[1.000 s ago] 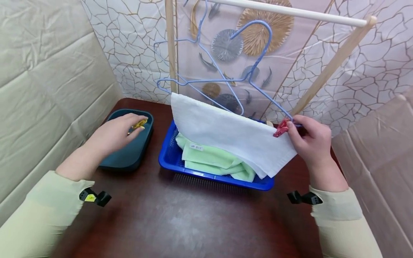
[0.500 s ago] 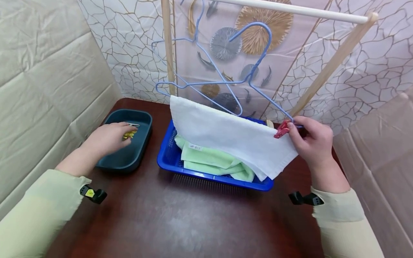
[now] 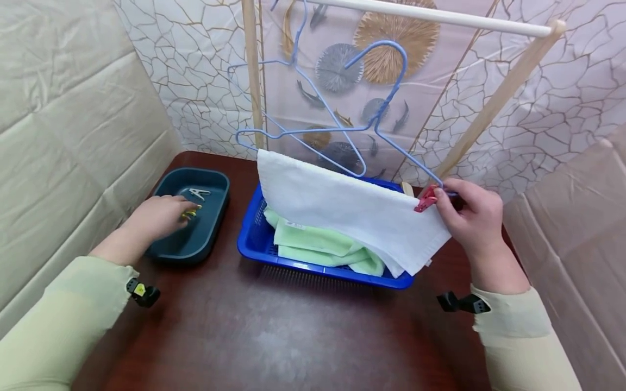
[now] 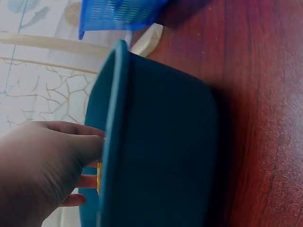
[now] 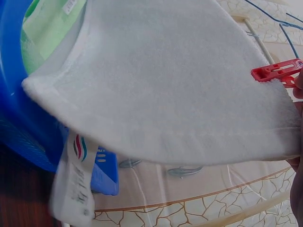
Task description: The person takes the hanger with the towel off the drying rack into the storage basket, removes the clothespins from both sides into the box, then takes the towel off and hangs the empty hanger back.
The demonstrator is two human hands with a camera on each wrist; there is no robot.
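Note:
My left hand (image 3: 161,217) is low over the teal tray (image 3: 215,239) and pinches a yellow clothespin (image 3: 188,214); in the left wrist view, part of the yellow clothespin (image 4: 99,177) shows between thumb and fingers. My right hand (image 3: 471,214) grips the right corner of a blue wire hanger (image 3: 318,130), its thumb touching a red clothespin (image 3: 426,199). That clothespin bites the upper edge of a white towel (image 3: 337,201) draped over the hanger's lower bar. The right wrist view shows the red clothespin (image 5: 277,71) close up on the towel.
A blue basket (image 3: 251,252) with a folded green towel (image 3: 318,241) stands beneath the white towel. A white clothespin (image 3: 199,193) lies in the tray. Behind rises a wooden rack with a white rod (image 3: 440,17) and a second blue hanger (image 3: 320,95).
My left hand has moved left and lower into the tray with the yellow clothespin, uncovering the white clothespin. The right hand, hanger and white towel have barely moved.

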